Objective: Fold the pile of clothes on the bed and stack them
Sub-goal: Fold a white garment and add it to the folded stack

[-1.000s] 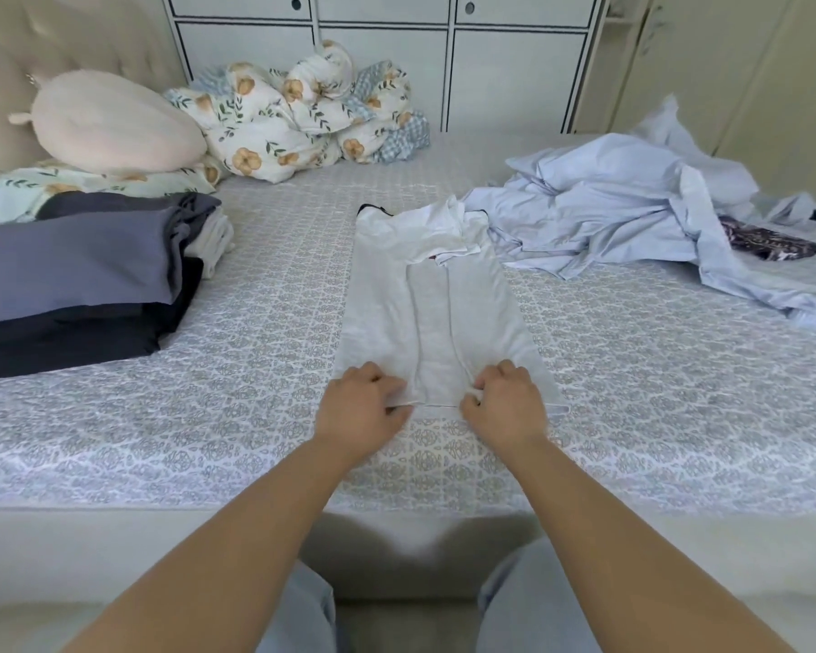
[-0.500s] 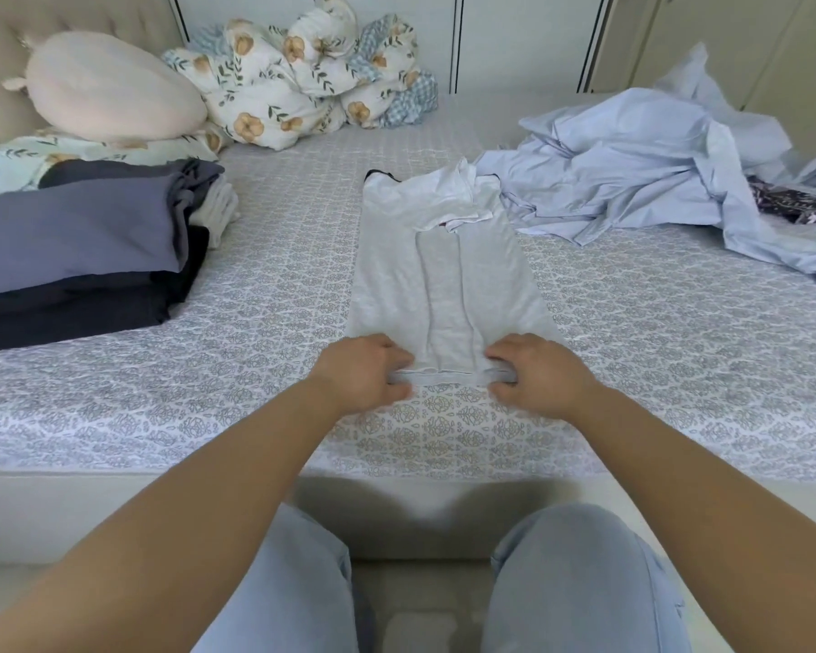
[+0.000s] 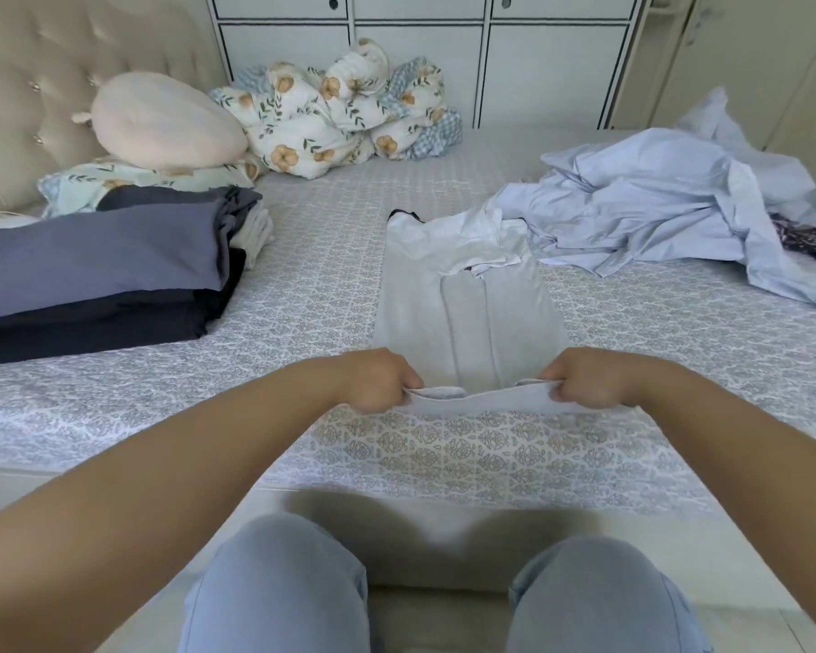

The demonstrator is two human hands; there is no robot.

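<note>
A light grey shirt [image 3: 462, 294] lies lengthwise in the middle of the bed, its sides folded in to a narrow strip. My left hand [image 3: 380, 381] grips the near left corner of its hem and my right hand [image 3: 580, 379] grips the near right corner. The hem is lifted a little off the bed and stretched between both hands. A stack of folded dark grey and navy clothes [image 3: 95, 275] sits at the left. An unfolded pile of pale blue clothes [image 3: 670, 205] lies at the right.
A patterned bedspread [image 3: 467, 454] covers the bed. A pink round pillow [image 3: 161, 120] and a bundled floral quilt [image 3: 345, 106] lie at the headboard end. White cupboards [image 3: 420, 63] stand behind. A dark patterned garment [image 3: 806, 235] peeks out at the far right. My knees are below the bed edge.
Both hands have spread apart along the shirt's hem and lifted it off the bedspread. The view has tilted slightly upward.
</note>
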